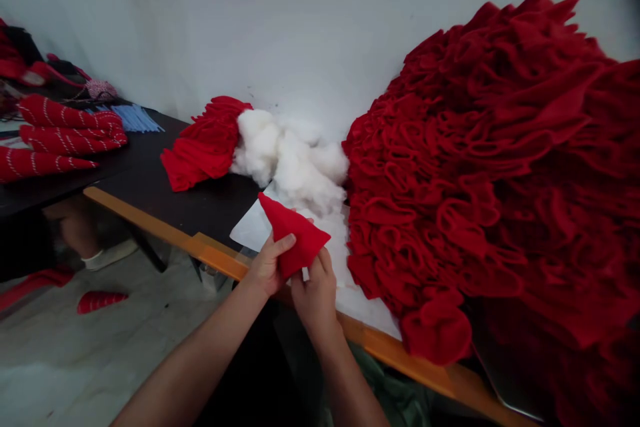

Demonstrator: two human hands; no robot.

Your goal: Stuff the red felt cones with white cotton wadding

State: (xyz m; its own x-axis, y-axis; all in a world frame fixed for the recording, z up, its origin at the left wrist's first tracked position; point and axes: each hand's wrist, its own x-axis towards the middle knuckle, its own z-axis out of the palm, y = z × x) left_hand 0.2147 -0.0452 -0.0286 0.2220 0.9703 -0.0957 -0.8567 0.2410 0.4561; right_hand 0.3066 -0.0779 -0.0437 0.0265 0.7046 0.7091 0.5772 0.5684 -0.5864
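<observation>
A red pointed cloth piece (299, 235) is held above the table's front edge, its narrow tip toward the upper left. My left hand (270, 265) grips its left side, with the thumb on top of the cloth. At the lower right of the piece, my right hand (316, 283) has its fingers closed on the cloth's edge; some fingertips are hidden under it. White fluffy stuffing (300, 163) lies just beyond, on white sheets (247, 225).
A tall heap of red cloth pieces (480, 167) fills the right side. A smaller red pile (205, 147) is left of the stuffing. Striped red cones (73, 133) and blue strips (135, 118) lie far left. A person's leg (77, 230) shows below the table.
</observation>
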